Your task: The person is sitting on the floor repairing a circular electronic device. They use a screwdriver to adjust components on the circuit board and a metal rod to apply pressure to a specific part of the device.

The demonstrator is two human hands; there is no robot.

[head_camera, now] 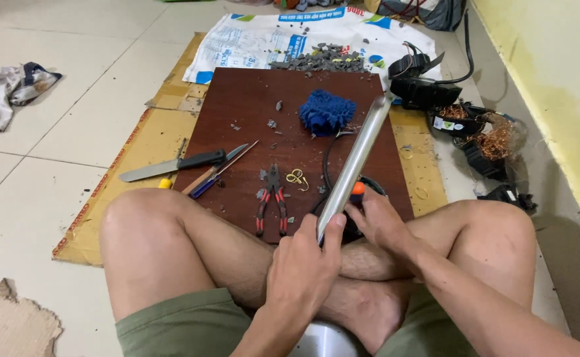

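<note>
I sit cross-legged on the floor at a dark brown board [250,106]. My left hand [303,268] grips the near end of a long silvery metal tube [356,158] that slants up and away to the right. My right hand [377,218] rests by the tube's lower end on a black round object with an orange part [358,188]; what it holds is hidden. A black cable [328,162] loops beside the tube.
On the board lie red-handled pliers [271,201], a brass ring [295,176], a blue fuzzy cloth [327,111] and grey chips. A knife [171,165] and screwdrivers [217,173] lie at the left edge. Black parts with copper wire [492,142] sit right, by the yellow wall.
</note>
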